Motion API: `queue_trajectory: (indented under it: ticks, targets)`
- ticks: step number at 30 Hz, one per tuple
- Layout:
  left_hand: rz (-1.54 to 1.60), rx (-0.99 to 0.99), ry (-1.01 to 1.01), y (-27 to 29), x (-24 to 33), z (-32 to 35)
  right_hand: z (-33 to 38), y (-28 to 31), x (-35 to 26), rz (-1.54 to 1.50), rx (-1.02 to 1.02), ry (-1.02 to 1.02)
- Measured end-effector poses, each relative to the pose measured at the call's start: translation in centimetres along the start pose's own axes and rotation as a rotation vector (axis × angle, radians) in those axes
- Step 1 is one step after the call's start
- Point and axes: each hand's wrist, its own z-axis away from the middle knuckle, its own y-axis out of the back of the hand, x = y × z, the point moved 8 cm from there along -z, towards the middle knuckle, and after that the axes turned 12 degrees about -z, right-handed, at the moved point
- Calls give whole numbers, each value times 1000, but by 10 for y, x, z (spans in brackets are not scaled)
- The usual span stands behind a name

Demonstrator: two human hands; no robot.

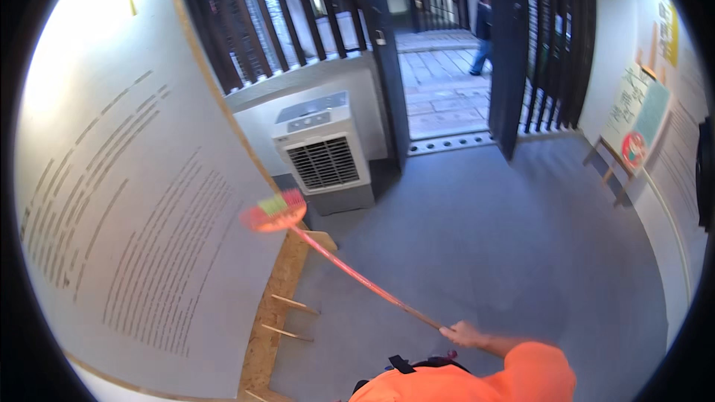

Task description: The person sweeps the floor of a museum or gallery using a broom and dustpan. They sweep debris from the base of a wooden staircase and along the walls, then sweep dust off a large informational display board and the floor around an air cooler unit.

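Observation:
My right hand (465, 334) is closed around the end of a broom's handle, low in the picture. The pink-red handle (348, 274) slants away to the far left. At its tip the orange broom head (277, 217) is blurred, with red and yellow-green bristles. It appears raised off the floor, in front of the white text panel's edge and a white air cooler (322, 150). I cannot tell whether it touches either one. My left hand is out of view.
Along the left stands a large white text panel (112, 201) on a wooden base with protruding struts (294, 304). An open dark door (506, 52) leads to a paved yard where a person (482, 37) walks. An easel sign (631, 123) leans at the right wall. Grey floor (477, 246) lies between.

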Motion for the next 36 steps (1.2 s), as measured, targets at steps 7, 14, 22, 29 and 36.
queue_trajectory:
  ticks: [7,14,22,29,36]
  targets:
    - [-92,-194,-146,-45,52,-57,-45,-7,-211,-531,-115,326]
    - [23,-80,-103,-13,100,-102,-138,1,-581,-596,-228,764]
    - [142,40,-54,39,180,-156,-135,3,-949,-517,-138,1246]
    - [280,197,15,31,196,-165,-138,-2,-1102,-407,-159,1341]
    - [467,331,108,-88,183,-161,-339,24,-1012,-140,-82,1437]
